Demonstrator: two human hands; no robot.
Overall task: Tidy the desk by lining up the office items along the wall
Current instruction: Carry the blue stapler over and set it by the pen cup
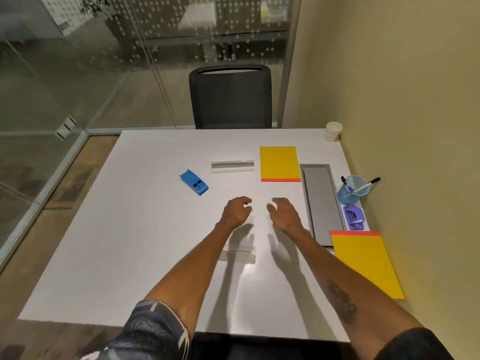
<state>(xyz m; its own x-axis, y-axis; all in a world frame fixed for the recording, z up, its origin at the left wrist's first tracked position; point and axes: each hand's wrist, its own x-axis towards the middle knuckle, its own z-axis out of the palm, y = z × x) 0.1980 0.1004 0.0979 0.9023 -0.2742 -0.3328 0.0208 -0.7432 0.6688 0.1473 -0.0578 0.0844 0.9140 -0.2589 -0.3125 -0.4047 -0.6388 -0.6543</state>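
farthest left, at about ten o'clock from the hands, the blue stapler lies slanted on the white surface, well apart from the wall, so it looks not yet tidied. next, at twelve o'clock, a clear plastic holder lies flat beside a yellow notepad; both sit mid-surface, short of the row. the left hand hovers with fingers loosely curled and spread, holding nothing. a second clear piece lies below it, partly hidden by the forearm. the right hand mirrors it, wide and empty, likely poised to reach forward. toward three o'clock, a grey cable tray lid is set into the surface. against the wall stand a paper cup, a blue pen cup, a purple hole punch and another yellow pad, already lined up.
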